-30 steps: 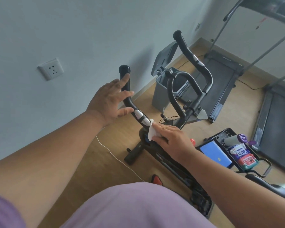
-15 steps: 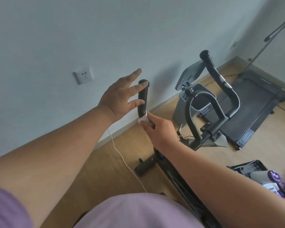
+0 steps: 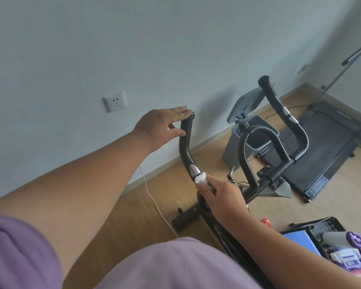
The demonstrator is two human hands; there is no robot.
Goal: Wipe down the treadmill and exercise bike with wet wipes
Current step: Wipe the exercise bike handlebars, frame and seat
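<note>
Wet wipe back down at the bend of the exercise bike's left handlebar.

The wet wipe (image 3: 201, 178), pinched in the right hand (image 3: 221, 198), sits just below the silver pulse sensor (image 3: 193, 170) on the left handlebar (image 3: 184, 142); half a second ago it was near the grip's top end, so one downward pass looks done. The left hand (image 3: 162, 127), fingers straight, rests on the bar's top end, steadying it. The right handlebar (image 3: 279, 107), stem and frame appear unwiped. The wall lies close on the left; the trash bin (image 3: 233, 147) and treadmill (image 3: 325, 147) stand beyond, with bare floor between.
</note>
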